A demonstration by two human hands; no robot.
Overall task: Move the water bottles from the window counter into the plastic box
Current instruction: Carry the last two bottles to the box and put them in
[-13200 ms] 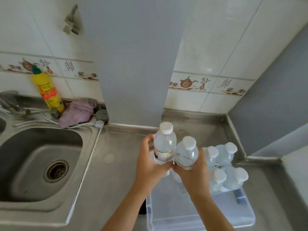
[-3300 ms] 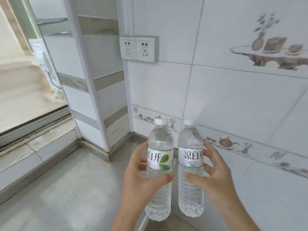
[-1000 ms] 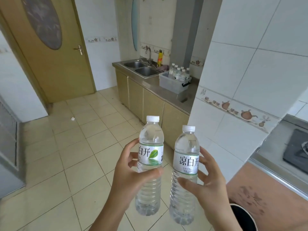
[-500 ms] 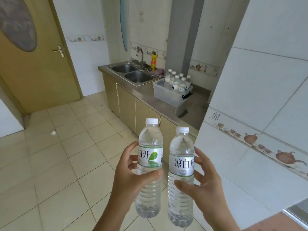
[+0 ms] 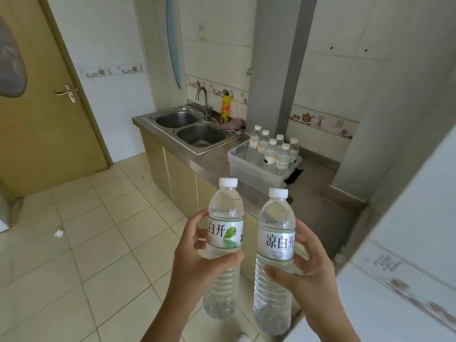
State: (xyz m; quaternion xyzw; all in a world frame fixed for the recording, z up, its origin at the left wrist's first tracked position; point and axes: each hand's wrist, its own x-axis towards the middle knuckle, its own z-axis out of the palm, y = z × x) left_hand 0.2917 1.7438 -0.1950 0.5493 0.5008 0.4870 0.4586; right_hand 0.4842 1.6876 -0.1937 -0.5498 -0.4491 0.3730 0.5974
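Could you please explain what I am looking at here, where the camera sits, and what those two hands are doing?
There is no machine here: a person wears one wide-angle camera on the head, looking forward and down, so you see their own hands. The left hand grips a clear plastic water bottle with a green leaf label, and the right hand grips a second clear plastic water bottle with black characters on its label. Both are upright, white caps on. Ahead, on the steel kitchen counter beside the double steel sink, stands a translucent plastic box already holding several capped bottles. A yellow detergent bottle stands behind the sink.
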